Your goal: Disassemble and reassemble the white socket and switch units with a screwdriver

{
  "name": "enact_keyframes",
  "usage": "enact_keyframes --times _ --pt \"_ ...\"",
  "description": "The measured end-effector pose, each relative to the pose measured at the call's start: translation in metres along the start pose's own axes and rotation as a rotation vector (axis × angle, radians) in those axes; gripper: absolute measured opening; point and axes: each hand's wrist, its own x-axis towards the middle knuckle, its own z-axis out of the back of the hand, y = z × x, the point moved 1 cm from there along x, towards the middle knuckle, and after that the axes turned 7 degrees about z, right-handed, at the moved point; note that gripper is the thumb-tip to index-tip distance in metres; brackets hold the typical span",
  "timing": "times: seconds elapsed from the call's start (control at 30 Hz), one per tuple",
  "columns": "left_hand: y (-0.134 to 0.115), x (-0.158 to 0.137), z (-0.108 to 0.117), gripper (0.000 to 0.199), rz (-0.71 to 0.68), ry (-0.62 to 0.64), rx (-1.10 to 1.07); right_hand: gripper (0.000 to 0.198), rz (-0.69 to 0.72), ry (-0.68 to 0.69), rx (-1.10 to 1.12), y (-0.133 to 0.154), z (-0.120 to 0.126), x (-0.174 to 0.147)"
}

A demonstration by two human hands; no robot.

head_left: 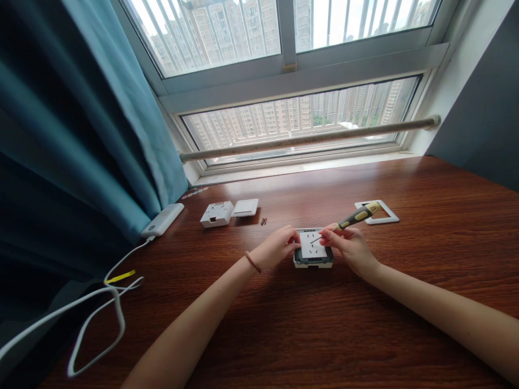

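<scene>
A white wall socket (314,249) with a dark inner frame lies on a white mounting box in front of me. The fingers of my left hand (279,247) are bent together against its left edge and hold it there. My right hand (357,251) grips a screwdriver (359,216) with a grey and yellow handle, held at a slant. Its thin shaft points down and left, and the tip appears over the white socket face. Whether the tip touches the face I cannot tell. My right fingertips pinch the shaft close to the socket's right side.
A white cover frame (391,218) lies beyond the right hand. Back left are a white mounting box (217,214), a white switch plate (245,207) and small screws (263,221). A white power strip (162,220) with a cable (121,319) lies by the blue curtain (133,135).
</scene>
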Motion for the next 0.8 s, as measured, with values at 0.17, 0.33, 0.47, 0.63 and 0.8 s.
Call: enact_keyframes --times 0.17,0.33,0.47,0.63,0.8 --pt "0.0 0.0 -0.004 0.007 -0.006 -0.056 0.065 0.019 0.085 0.052 -0.078 0.004 -0.003 -0.003" --pt "-0.001 -0.001 -0.007 0.009 -0.04 -0.112 0.154 0.019 0.131 0.083 -0.112 0.005 -0.004 -0.003" --pt "-0.003 -0.001 -0.006 0.008 0.041 -0.117 0.088 0.021 0.131 0.088 -0.118 0.002 -0.003 -0.003" --pt "-0.009 -0.003 -0.009 0.01 0.13 -0.19 0.028 0.017 0.156 0.174 -0.158 0.001 -0.002 -0.004" --pt "-0.009 -0.003 -0.017 0.013 0.198 -0.279 -0.052 0.015 0.186 0.259 -0.218 0.003 -0.003 -0.004"
